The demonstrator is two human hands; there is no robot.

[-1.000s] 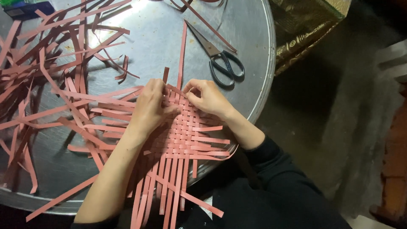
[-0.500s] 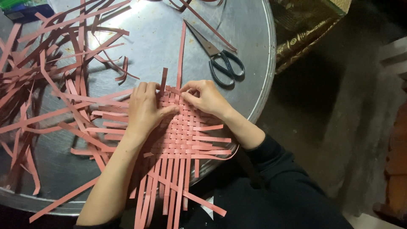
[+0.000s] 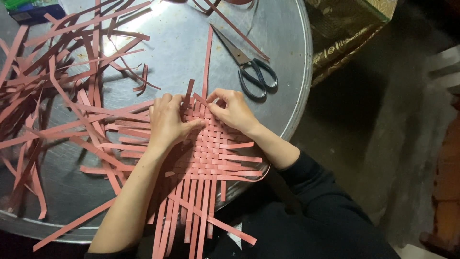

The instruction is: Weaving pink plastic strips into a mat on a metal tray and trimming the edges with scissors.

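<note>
Weaving in progress: left hand (image 3: 168,123) flat, pressing woven pink mat (image 3: 211,153) on metal tray (image 3: 287,72); right hand (image 3: 235,111) pinching strip (image 3: 207,62) (far edge). Next: tucking under, snugging tight.

Woven mat (image 3: 208,151): salmon pink, plain over-under checker weave, small squares of the same pink with darker shadow lines between strips. Loose strips (image 3: 72,96): same salmon pink, some duller red-brown in shade at the left edge. Long upright strip (image 3: 207,57): pink, single tone. Desk (image 3: 182,43): silver-grey metal, round, bright white glare patch near top, faint brownish specks. Scissors (image 3: 251,72): black handles, dull grey blades. Box (image 3: 345,29) at upper right: olive-gold with darker ornamental pattern. Flat thing at top-left corner (image 3: 33,12): dark blue, with a green bit beside it. Sleeve (image 3: 316,192): black. Floor (image 3: 397,144): dark grey, mottled.
</note>
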